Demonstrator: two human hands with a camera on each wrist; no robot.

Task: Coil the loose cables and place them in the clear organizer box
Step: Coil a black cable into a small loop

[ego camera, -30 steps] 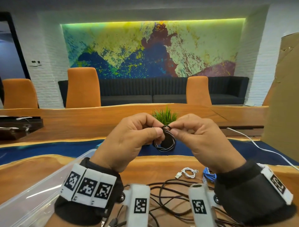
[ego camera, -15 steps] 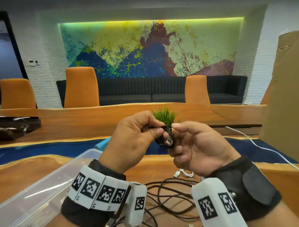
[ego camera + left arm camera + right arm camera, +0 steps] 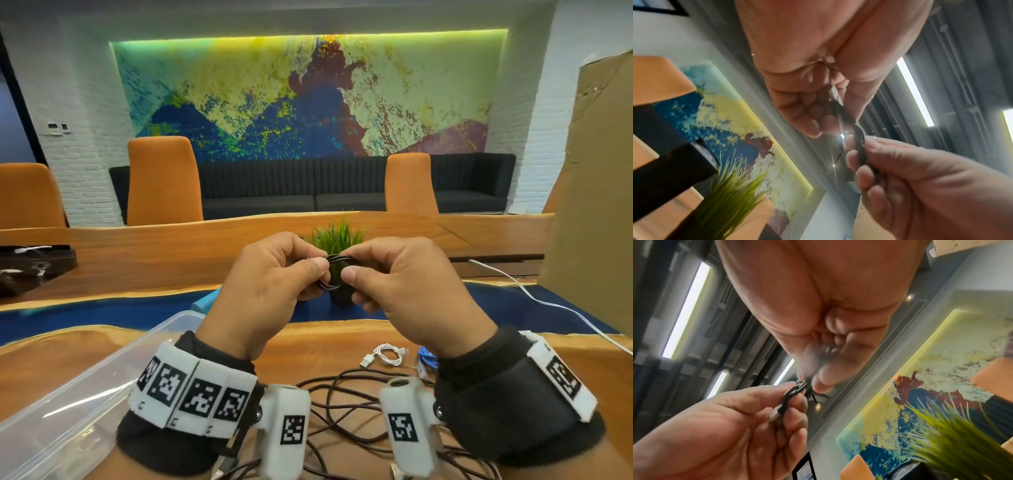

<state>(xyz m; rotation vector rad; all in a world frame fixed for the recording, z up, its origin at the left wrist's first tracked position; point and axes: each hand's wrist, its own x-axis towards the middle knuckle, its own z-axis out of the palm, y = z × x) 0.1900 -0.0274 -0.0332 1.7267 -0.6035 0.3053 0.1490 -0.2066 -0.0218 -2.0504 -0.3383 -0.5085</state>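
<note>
A small coiled black cable (image 3: 334,272) hangs in the air between both hands, above the wooden table. My left hand (image 3: 274,291) pinches its left side with thumb and forefinger. My right hand (image 3: 404,291) pinches its right side the same way. In the left wrist view the black cable (image 3: 859,146) runs from the left palm, where a silver plug shows, to the right fingers. The right wrist view shows the black cable (image 3: 797,391) twisted between both hands. The clear organizer box (image 3: 75,404) lies at lower left, partly under my left wrist.
Loose dark cables (image 3: 346,407) sprawl on the table below my wrists. A small white coiled cable (image 3: 385,356) and a blue cable (image 3: 428,358) lie beyond them. A potted grass plant (image 3: 337,240), a long white cable (image 3: 534,301) and a cardboard sheet (image 3: 599,205) stand farther back and right.
The right hand rolled back from a palm-turned pose to knuckles-up, and both hands now pinch the small black coil again, squeezed narrower than a second ago.
</note>
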